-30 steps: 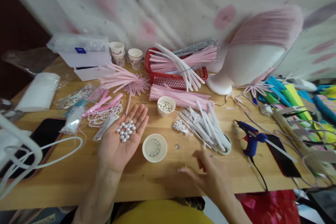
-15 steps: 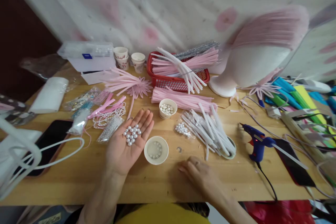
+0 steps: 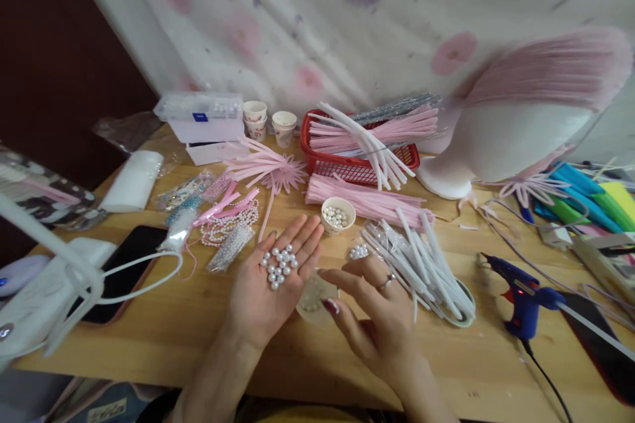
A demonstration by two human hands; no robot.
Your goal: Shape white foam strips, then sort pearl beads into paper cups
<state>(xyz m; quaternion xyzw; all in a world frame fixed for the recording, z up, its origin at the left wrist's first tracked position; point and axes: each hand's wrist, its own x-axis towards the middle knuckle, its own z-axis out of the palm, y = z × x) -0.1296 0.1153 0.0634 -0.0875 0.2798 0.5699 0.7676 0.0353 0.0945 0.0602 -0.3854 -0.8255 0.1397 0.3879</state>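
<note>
A cluster of white pearl beads [image 3: 278, 266] rests in the palm of my left hand [image 3: 270, 301], which holds them facing up with its fingers stretched out. Close by on the right, my right hand [image 3: 380, 314] reaches over a paper cup [image 3: 310, 310], thumb and index finger apart and nothing visible between them. That cup stands between my hands and is partly covered by both; a few beads show faintly inside. Behind it, another paper cup [image 3: 338, 217] holds more pearl beads. A small pile of loose beads [image 3: 358, 251] lies beyond my right hand.
White fuzzy stems [image 3: 426, 271] lie right of the cups, pink ones [image 3: 367, 197] behind. A red basket [image 3: 335, 168] stands at the back, a white mannequin head [image 3: 520, 132] at right. A blue glue gun [image 3: 526, 297] and phone [image 3: 122, 271] flank the work area.
My right hand has risen from the table and moved left over the paper cup, its thumb and index finger spreading. The view has shifted left; the beads still lie in my left palm.
</note>
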